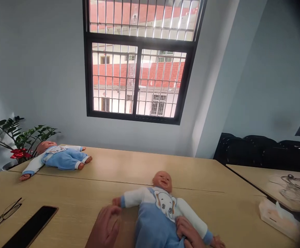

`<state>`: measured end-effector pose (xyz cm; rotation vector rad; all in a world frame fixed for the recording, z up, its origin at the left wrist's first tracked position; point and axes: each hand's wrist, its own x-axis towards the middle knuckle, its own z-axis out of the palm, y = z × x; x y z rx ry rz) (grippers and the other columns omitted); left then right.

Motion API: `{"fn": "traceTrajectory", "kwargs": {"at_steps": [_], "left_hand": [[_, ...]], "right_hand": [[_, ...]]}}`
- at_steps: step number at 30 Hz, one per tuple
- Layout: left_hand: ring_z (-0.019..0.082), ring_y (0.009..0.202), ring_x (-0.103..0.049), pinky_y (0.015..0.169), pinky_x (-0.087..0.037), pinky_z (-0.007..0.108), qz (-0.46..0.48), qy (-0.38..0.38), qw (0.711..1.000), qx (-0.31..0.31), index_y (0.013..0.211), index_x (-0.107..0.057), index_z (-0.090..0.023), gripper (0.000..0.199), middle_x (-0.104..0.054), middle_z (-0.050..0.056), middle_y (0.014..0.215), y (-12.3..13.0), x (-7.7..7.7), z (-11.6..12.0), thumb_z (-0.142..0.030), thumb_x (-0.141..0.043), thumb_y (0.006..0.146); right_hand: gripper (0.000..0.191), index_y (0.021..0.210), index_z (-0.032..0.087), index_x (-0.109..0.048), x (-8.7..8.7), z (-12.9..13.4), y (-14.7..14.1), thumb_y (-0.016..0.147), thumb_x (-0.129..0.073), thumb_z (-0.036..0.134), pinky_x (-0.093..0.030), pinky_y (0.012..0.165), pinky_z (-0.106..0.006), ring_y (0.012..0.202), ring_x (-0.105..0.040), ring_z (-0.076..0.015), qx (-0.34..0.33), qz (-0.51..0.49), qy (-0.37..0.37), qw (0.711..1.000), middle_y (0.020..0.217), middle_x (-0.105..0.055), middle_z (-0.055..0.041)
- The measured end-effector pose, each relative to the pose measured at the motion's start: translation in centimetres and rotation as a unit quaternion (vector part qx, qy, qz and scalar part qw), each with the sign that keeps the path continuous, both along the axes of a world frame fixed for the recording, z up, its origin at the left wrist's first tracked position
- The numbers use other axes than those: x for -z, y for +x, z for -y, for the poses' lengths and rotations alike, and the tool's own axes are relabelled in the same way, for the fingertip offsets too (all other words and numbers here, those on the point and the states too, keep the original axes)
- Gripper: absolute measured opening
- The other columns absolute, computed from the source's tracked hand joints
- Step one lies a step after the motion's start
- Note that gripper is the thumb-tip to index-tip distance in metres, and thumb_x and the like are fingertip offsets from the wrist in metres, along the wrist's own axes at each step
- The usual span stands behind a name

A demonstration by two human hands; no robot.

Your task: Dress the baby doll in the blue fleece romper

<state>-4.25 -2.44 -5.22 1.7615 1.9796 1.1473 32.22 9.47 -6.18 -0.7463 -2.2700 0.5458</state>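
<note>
A baby doll (152, 220) in a white and light-blue outfit with a bear face on the chest lies on its back, head away from me, arms spread. My right hand (188, 231) is at the side of its belly, fingers curled into the blue cloth. Beside the doll, close to its small hand on the left, is my left hand (105, 225). It is loosely bent, thumb apart from the fingers, with nothing visible in it. The doll's legs are below the picture's edge.
A second doll (64, 158) dressed alike lies at the far left, near a potted plant (23, 136). Glasses (3, 216) and a black phone (31, 227) lie at the near left. On the right are a tissue box (279, 218), tangled cables (295, 184) and black chairs (258, 150).
</note>
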Motion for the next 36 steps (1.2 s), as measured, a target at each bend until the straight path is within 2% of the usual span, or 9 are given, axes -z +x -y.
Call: {"fn": "traceTrajectory", "kwargs": {"at_steps": [2,4,8,13,18,22,27,33,36], "left_hand": [[0.03,0.13,-0.055,0.116,-0.043,0.046,0.001,0.036,0.998,0.045,0.131,-0.066,-0.022,0.042,-0.064,0.012,0.138,0.4,-1.4,-3.2,-0.041,-0.047,0.099],[0.029,0.136,-0.052,0.121,-0.037,0.045,-0.002,0.015,0.995,0.097,0.142,-0.06,-0.021,0.05,-0.061,0.012,0.146,1.3,-2.2,-5.9,-0.041,-0.052,0.096],[0.026,0.133,-0.056,0.118,-0.037,0.039,-0.016,-0.049,0.986,0.161,0.137,-0.063,-0.022,0.047,-0.064,0.009,0.143,3.1,-2.0,-9.5,-0.038,-0.054,0.094],[0.026,0.116,-0.061,0.105,-0.042,0.035,-0.005,-0.059,0.989,0.137,0.116,-0.069,-0.022,0.033,-0.071,0.008,0.122,2.9,-1.1,-11.1,-0.036,-0.055,0.09],[0.026,0.108,-0.062,0.099,-0.044,0.035,0.016,-0.08,0.99,0.117,0.111,-0.07,-0.02,0.031,-0.071,0.009,0.115,0.7,-0.7,-10.9,-0.035,-0.057,0.088],[0.027,0.114,-0.059,0.102,-0.043,0.035,0.04,-0.11,0.978,0.173,0.12,-0.071,-0.023,0.038,-0.071,0.007,0.123,-1.4,-0.9,-10.3,-0.035,-0.061,0.086],[0.026,0.104,-0.06,0.094,-0.046,0.035,0.034,-0.128,0.972,0.193,0.139,-0.064,-0.028,0.055,-0.071,0.005,0.117,-2.6,-1.7,-9.7,-0.044,-0.067,0.086],[0.024,0.106,-0.062,0.096,-0.047,0.032,0.039,-0.067,0.972,0.221,0.114,-0.074,-0.024,0.035,-0.071,0.005,0.112,-1.7,-2.5,-9.2,-0.031,-0.069,0.08],[0.025,0.114,-0.062,0.1,-0.049,0.034,0.069,-0.075,0.967,0.231,0.123,-0.07,-0.024,0.049,-0.068,0.007,0.123,-0.9,-2.0,-9.0,-0.025,-0.072,0.074]], "right_hand": [[0.015,0.076,0.025,-0.047,-0.7,0.7,-1.3,0.072,-0.041,0.012,-0.051,0.086,-0.04,0.092,-0.059,-0.0262,-0.033,0.032,-0.017,0.999,0.086,-0.059,-0.0055],[0.016,0.074,0.024,-0.047,-1.7,0.9,-2.7,0.065,-0.043,0.011,-0.049,0.085,-0.039,0.092,-0.057,-0.0251,-0.05,0.075,-0.02,0.996,0.086,-0.059,-0.0052],[0.014,0.075,0.022,-0.053,-4.9,0.5,-6.7,0.071,-0.046,0.011,-0.043,0.092,-0.04,0.093,-0.054,-0.0243,-0.019,0.133,0.023,0.991,0.087,-0.061,-0.0052],[0.023,0.098,0.021,-0.066,-8.8,-1.8,-14.5,0.086,-0.048,0.013,-0.042,0.092,-0.034,0.105,-0.058,-0.023,-0.012,0.169,0.009,0.985,0.11,-0.067,-0.0078],[0.027,0.099,0.018,-0.072,-8.3,-4.7,-19.9,0.094,-0.046,0.023,-0.045,0.08,-0.031,0.098,-0.067,-0.0228,-0.04,0.23,-0.096,0.968,0.105,-0.075,-0.0089],[0.035,0.103,0.019,-0.077,-6.9,-6.2,-20.4,0.092,-0.044,0.016,-0.046,0.085,-0.03,0.104,-0.069,-0.0228,-0.05,0.223,-0.094,0.969,0.109,-0.078,-0.0089],[0.03,0.103,0.021,-0.08,-8.2,-7.1,-19.7,0.083,-0.058,0.019,-0.048,0.083,-0.029,0.098,-0.072,-0.023,-0.082,0.27,-0.08,0.956,0.105,-0.08,-0.0065],[0.029,0.1,0.02,-0.082,-9.5,-9.8,-18.6,0.086,-0.057,0.028,-0.05,0.084,-0.03,0.096,-0.072,-0.0234,-0.073,0.295,-0.052,0.951,0.105,-0.081,-0.0075],[0.032,0.107,0.019,-0.081,-8.7,-11.6,-17.2,0.087,-0.06,0.032,-0.05,0.092,-0.034,0.105,-0.07,-0.026,-0.05,0.265,-0.038,0.962,0.114,-0.079,-0.0098]]}}
